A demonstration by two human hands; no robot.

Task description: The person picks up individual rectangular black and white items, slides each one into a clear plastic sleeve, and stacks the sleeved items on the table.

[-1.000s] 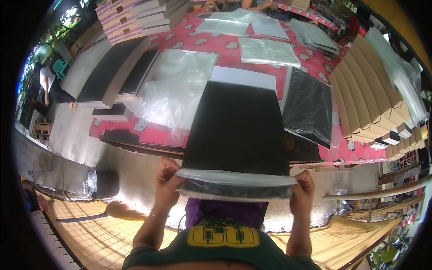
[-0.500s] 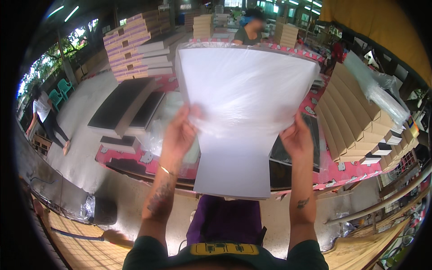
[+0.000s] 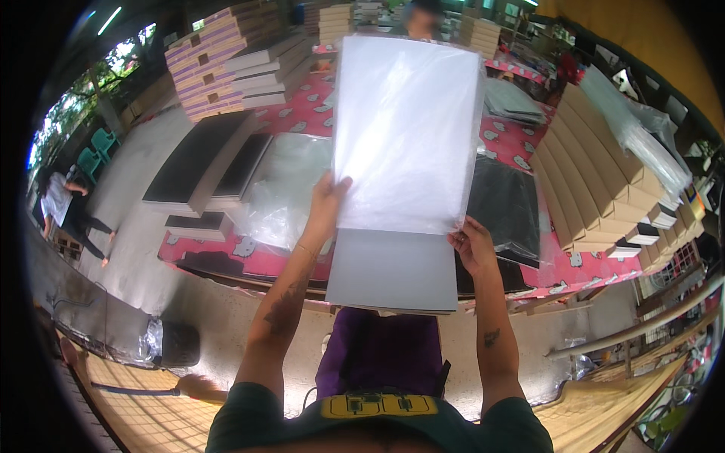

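Observation:
A clear plastic bag (image 3: 408,136) covers the far part of a white board or stack of sheets. Its mouth edge crosses the stack, and the near part of the grey-white board (image 3: 391,268) sticks out uncovered over the table's front edge. At the bag's left edge, my left hand (image 3: 328,202) grips with the thumb on top and the other fingers partly hidden. My right hand (image 3: 473,243) pinches the bag's near right corner. Beside it lies a black sheet or board in plastic (image 3: 504,208). More clear plastic bags (image 3: 287,185) lie left of the board.
Black-topped book-like blocks (image 3: 200,162) sit on the pink patterned table (image 3: 294,117). Brown cartons (image 3: 208,75) are stacked behind them, and folded cartons (image 3: 593,181) stand at right. One person (image 3: 421,21) is across the table; another (image 3: 66,204) bends on the left floor.
The bag was stretched wide and tilted between my hands; now it lies narrower and straighter along the board. My right hand has moved inward to its corner. The person at left bends lower.

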